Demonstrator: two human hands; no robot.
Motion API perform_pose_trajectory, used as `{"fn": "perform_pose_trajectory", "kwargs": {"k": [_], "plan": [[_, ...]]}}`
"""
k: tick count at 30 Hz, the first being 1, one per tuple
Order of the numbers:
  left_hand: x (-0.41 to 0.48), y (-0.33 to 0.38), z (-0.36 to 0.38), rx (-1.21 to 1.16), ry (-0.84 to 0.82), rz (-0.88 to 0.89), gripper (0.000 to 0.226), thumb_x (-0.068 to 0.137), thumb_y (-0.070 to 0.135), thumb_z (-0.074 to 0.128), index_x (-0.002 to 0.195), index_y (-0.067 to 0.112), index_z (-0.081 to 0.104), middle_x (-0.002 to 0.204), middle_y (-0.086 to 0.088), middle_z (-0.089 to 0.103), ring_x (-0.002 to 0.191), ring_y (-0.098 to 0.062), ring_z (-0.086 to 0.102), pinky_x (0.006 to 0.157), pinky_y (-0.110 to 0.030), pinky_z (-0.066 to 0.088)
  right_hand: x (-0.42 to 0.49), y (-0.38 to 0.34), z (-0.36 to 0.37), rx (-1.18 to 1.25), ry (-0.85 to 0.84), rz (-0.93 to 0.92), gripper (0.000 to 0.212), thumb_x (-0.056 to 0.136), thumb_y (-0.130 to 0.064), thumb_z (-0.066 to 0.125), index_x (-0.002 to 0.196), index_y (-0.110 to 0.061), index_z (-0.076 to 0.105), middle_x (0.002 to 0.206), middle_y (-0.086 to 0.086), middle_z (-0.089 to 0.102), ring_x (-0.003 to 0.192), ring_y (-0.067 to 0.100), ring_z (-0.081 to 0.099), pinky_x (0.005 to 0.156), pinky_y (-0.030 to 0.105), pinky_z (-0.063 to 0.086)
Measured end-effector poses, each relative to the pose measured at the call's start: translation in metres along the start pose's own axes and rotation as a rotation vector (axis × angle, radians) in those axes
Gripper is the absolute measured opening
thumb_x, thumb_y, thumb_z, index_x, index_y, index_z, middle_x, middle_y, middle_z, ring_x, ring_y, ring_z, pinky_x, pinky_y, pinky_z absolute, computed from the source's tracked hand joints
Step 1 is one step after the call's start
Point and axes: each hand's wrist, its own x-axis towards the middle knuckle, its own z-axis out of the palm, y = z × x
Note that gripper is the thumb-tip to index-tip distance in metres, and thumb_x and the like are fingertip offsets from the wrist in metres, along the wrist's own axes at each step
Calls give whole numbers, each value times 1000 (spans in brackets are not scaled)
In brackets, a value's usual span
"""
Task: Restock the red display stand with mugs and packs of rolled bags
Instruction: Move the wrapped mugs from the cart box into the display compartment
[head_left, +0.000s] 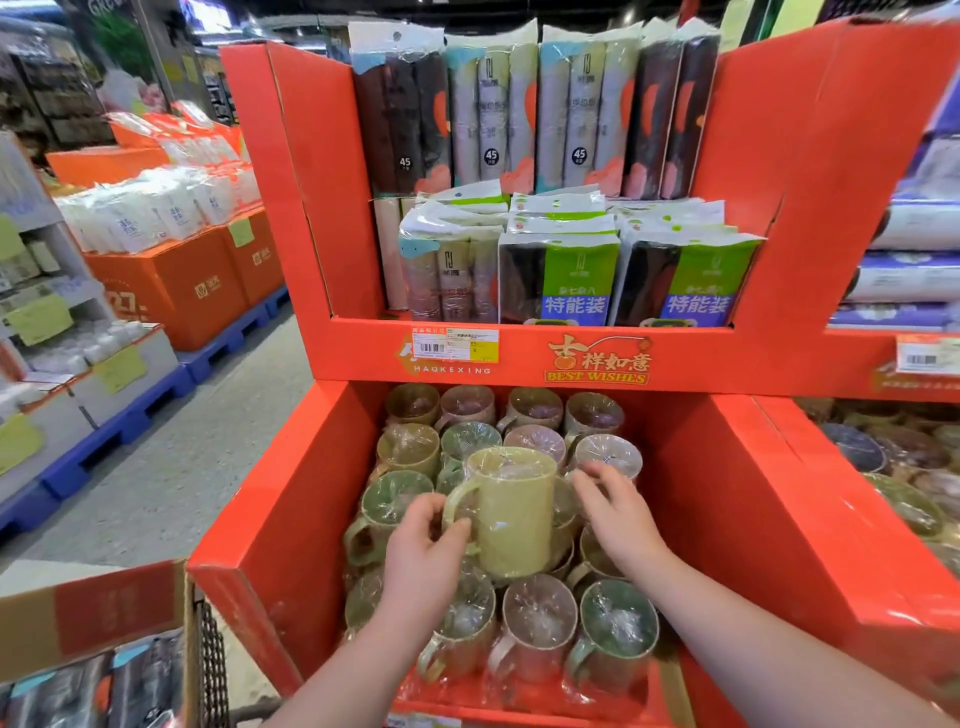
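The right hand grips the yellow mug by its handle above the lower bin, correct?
No: the left hand grips the yellow mug by its handle above the lower bin; the right hand is at its other side. The head view shows this.

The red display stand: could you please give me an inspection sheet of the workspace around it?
Surface: red display stand, shelf and bin both stocked.
Job's things: packs of rolled bags on the shelf; wrapped mugs fill the bin; yellow mug upright above them.
Clutter: cardboard box at lower left, holding more packs.
Hands: left hand pinches the yellow mug's handle; right hand open beside it, contact unclear.
Cables: nothing seen.
Surroundings: shop aisle; orange boxes on blue pallets.
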Motion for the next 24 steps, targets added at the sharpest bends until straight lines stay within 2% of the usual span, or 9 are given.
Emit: {"fn": "perform_pose_trajectory", "kwargs": {"k": [2, 4, 8, 11, 14, 16, 18, 21, 24], "plan": [[1, 2, 10, 14, -44, 15, 13, 88, 9, 59, 87, 22, 61, 84, -3, 67, 73, -20, 60, 69, -38, 50, -6, -10, -10, 113, -19, -13, 35, 98, -31, 48, 130, -18, 53, 124, -5, 51, 108, 6, 42, 89, 19, 29], [2, 4, 20, 61, -98, 44, 11, 89, 10, 59, 91, 21, 61, 84, 1, 65, 71, -14, 57, 63, -28, 46, -12, -15, -17, 125, -83, -60, 40, 96, -35, 52, 134, -24, 49, 129, -9, 50, 111, 4, 44, 93, 20, 33], [4, 7, 42, 127, -192, 83, 11, 88, 10, 60, 92, 20, 60, 85, -1, 66, 79, -20, 60, 74, -34, 49, -21, -9, -32, -90, -160, -63, 81, 74, -52, 72, 144, -30, 35, 141, -5, 39, 127, 12, 41, 107, 29, 34], [4, 10, 59, 134, -266, 126, 12, 88, 9, 60, 89, 21, 59, 82, 3, 65, 73, -13, 58, 65, -21, 45, -24, -1, -43, -220, -92, -58, 92, 73, -47, 77, 148, -25, 28, 148, -2, 34, 135, 14, 35, 110, 27, 29], [9, 11, 71, 145, -335, 161, 10, 88, 8, 61, 91, 17, 61, 78, 7, 62, 68, -6, 54, 57, -9, 39, -26, 8, -51, -205, -51, 25, 92, 69, -49, 78, 146, -24, 33, 144, -2, 40, 131, 15, 42, 107, 27, 35], [13, 8, 79, 169, -403, 156, 11, 86, 11, 64, 95, 17, 62, 84, 5, 63, 73, -7, 57, 65, -11, 44, -25, 14, -53, -176, -8, 64, 97, 58, -57, 76, 141, -26, 37, 141, -2, 44, 124, 14, 49, 104, 31, 41], [18, 2, 84, 225, -439, 167, 23, 84, 19, 68, 106, 20, 62, 99, 2, 62, 87, -10, 58, 82, -22, 49, -24, 21, -55, -190, 29, 96, 95, 61, -49, 78, 142, -25, 35, 141, 0, 40, 126, 18, 46, 105, 34, 40], [29, -6, 83, 377, -414, 235, 39, 87, 27, 65, 125, 22, 54, 119, 5, 53, 107, -8, 51, 96, -22, 39, -21, 28, -57, -336, 20, 127, 97, 69, -37, 75, 149, -21, 21, 148, 5, 28, 135, 25, 33, 109, 35, 34], [40, -12, 80, 562, -372, 329, 43, 91, 33, 59, 132, 23, 50, 131, 5, 48, 124, -12, 42, 108, -28, 33, -16, 35, -52, -372, -15, 159, 98, 69, -33, 73, 149, -21, 17, 147, 5, 25, 135, 26, 32, 108, 35, 35]]}}
